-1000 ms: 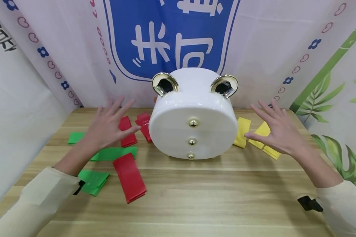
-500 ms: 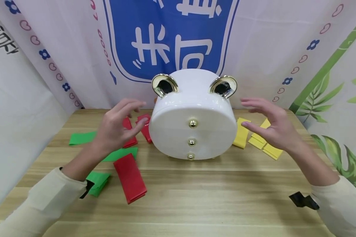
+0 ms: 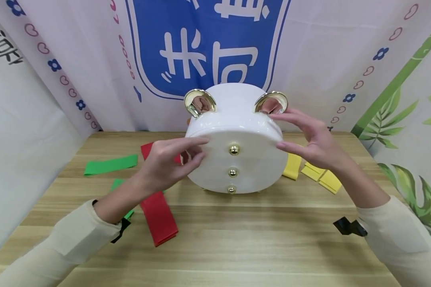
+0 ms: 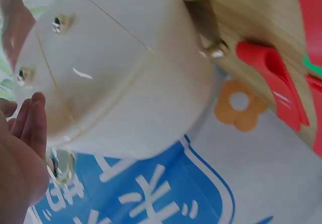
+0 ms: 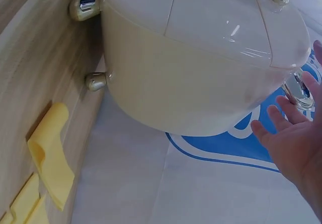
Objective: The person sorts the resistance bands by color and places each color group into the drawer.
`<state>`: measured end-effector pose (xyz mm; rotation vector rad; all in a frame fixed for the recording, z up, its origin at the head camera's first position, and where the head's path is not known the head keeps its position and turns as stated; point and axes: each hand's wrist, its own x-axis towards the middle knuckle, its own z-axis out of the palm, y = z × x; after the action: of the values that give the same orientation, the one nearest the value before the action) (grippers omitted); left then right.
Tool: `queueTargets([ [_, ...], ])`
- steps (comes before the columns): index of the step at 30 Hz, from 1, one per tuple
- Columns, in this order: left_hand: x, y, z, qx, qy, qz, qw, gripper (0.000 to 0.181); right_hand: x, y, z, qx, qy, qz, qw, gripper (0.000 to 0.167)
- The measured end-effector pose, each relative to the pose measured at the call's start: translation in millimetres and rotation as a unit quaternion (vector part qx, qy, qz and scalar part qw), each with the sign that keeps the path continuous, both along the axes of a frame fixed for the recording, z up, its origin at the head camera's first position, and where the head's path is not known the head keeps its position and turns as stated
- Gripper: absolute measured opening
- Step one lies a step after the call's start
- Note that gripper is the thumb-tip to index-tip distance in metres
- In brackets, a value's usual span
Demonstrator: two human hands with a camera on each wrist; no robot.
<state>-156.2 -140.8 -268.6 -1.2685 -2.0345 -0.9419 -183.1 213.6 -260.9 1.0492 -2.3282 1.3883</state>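
A white rounded drawer box (image 3: 253,165) with gold ear-shaped pieces on top and three gold knobs (image 3: 232,172) stands mid-table. In the head view, my left hand (image 3: 161,165) hovers before its left side, fingers loosely bent, thumb apart, holding nothing. My right hand (image 3: 317,143) reaches to its upper right side, with fingers near the right ear (image 3: 271,104) and thumb by the front edge; whether it touches cannot be told. The left wrist view has seams between drawers on the box front (image 4: 110,48). In the right wrist view, my right hand's fingers (image 5: 287,114) are spread beside the box.
Folded red strips (image 3: 160,221) and green strips (image 3: 111,165) lie on the wooden table (image 3: 258,247) at left, partly behind my left arm. Yellow strips (image 3: 292,166) lie at right. Behind the box hangs a printed curtain (image 3: 316,59). Short gold feet (image 5: 95,81) carry the box.
Both hands have moved inward from either side toward the box. Their fingers, spread wide at first, are now more bent. The box and strips have stayed in place.
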Motion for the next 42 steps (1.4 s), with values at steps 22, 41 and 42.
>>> queueTargets([
  [22, -1.2, 41.3, -2.2, 0.001, -0.133, -0.053, 0.9896, 0.042, -31.8, -9.9, 5.5, -0.05, -0.026, 0.087, 0.9946, 0.055],
  [41, -4.5, 62.3, -13.1, 0.056, -0.158, -0.077, 0.9828, 0.039, -40.1, -8.7, -0.8, -0.069, -0.046, 0.098, 0.9917, 0.057],
  [42, -4.9, 63.0, -14.0, 0.061, -0.162, -0.08, 0.9816, 0.039, -40.4, -8.6, -1.4, -0.072, -0.048, 0.1, 0.9913, 0.057],
])
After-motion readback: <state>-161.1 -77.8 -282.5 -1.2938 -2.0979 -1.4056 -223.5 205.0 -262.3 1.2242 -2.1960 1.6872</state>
